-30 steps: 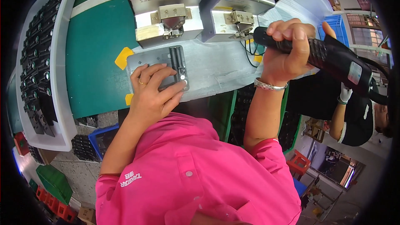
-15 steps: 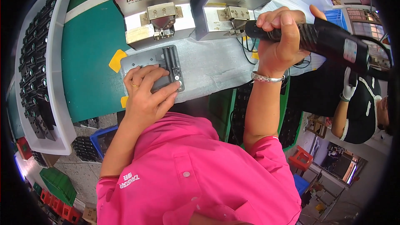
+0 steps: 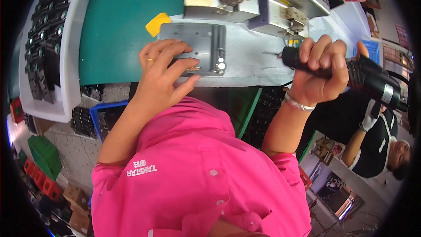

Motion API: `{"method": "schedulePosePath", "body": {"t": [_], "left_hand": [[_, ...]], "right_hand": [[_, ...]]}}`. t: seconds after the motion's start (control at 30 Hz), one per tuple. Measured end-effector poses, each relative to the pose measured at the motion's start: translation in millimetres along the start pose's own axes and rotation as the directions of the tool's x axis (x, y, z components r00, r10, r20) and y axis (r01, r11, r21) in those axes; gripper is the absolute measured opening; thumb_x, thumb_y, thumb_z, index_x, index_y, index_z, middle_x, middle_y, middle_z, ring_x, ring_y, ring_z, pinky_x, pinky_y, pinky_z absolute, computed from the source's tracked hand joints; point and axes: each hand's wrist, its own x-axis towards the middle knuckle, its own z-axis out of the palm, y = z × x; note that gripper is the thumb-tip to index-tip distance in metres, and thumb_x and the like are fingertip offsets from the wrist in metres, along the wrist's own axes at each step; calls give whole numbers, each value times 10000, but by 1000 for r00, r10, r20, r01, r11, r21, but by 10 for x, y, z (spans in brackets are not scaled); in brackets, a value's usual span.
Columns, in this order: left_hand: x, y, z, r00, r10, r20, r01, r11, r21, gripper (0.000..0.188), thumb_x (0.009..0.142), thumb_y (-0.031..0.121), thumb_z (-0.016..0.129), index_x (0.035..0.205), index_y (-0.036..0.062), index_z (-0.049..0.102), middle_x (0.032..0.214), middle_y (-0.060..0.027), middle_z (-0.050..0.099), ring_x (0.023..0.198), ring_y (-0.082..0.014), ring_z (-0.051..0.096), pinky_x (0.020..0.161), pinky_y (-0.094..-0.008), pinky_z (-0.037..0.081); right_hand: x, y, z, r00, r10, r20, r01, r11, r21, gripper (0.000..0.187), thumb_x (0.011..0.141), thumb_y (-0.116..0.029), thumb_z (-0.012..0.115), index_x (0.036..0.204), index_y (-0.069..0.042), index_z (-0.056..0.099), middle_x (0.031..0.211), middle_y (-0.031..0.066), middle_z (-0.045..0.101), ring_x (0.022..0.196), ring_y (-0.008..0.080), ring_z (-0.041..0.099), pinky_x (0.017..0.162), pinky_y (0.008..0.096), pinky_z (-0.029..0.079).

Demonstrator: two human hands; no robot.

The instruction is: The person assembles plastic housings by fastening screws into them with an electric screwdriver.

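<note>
My right hand [image 3: 322, 72] is wrapped round a black electric screwdriver [image 3: 372, 77], held level above the right of the bench. Its thin bit points left, toward a flat grey fixture [image 3: 204, 39]. My left hand [image 3: 164, 72] lies over the fixture's left part, fingers bent and apart. Next to its index fingertip is a small gold-coloured part [image 3: 193, 68]; whether the finger touches it I cannot tell. Along the fixture's right side runs a dark slotted strip [image 3: 218, 44], with two round white pieces [image 3: 221, 63] near its lower end.
Two metallic screw-feeding machines [image 3: 221, 8] [image 3: 285, 17] stand behind the fixture. At left a white tray [image 3: 72, 57] holds several black parts. A yellow piece [image 3: 158, 24] lies on the green mat [image 3: 118, 39]. At far right another person wears a white glove [image 3: 370, 116].
The view has shifted, so the bench sits higher and further right. The screwdriver has come away from the right machine, its bit now showing. My left fingers have drawn back from the round white pieces.
</note>
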Motion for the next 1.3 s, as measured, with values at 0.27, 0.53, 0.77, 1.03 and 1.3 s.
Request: {"method": "schedulePosePath", "body": {"t": [0.27, 0.53, 0.77, 1.03, 1.3], "left_hand": [[-90, 8, 54, 998, -37, -41, 39, 999, 39, 181, 736, 224, 729, 896, 164, 671, 1147, -17, 566, 1159, -236, 484, 981, -449, 282], [-112, 11, 57, 996, -88, -33, 90, 994, 61, 128, 707, 175, 742, 830, 166, 709, 1182, -46, 568, 1182, -268, 480, 994, -431, 275], [-114, 8, 54, 994, -106, -29, 107, 993, 40, 132, 714, 190, 733, 841, 164, 708, 1189, -49, 559, 1193, -269, 469, 998, -444, 267], [-102, -14, 54, 993, -112, -27, 112, 994, 15, 87, 756, 214, 700, 825, 161, 697, 1169, -37, 542, 1192, -250, 461, 994, -467, 267], [-32, 14, -80, 995, -61, 81, 58, 998, 39, 158, 770, 201, 691, 922, 162, 690, 1170, -41, 549, 1178, -254, 469, 991, -459, 277]], "right_hand": [[-410, 405, 576, 986, 141, 91, -148, 986, 79, 547, 891, -68, 578, 1359, -139, 302, 663, 41, 456, 518, 148, 430, 472, 325, 440], [-504, 583, 659, 962, 173, 211, -173, 985, -21, 536, 896, -48, 579, 1350, -134, 308, 674, 51, 472, 530, 160, 450, 479, 338, 452], [-550, 654, 665, 956, 177, 233, -151, 981, -124, 534, 890, -47, 596, 1338, -123, 314, 649, 53, 476, 508, 162, 446, 477, 331, 448], [-569, 727, 672, 973, 115, 201, -48, 950, -308, 303, 774, -13, 691, 1019, -21, 512, 640, 18, 562, 516, 106, 511, 535, 227, 422], [-548, 609, 714, 907, 190, 377, 7, 886, -464, 430, 775, 91, 656, 1076, -68, 393, 635, 67, 531, 532, 175, 528, 518, 328, 487]]}}
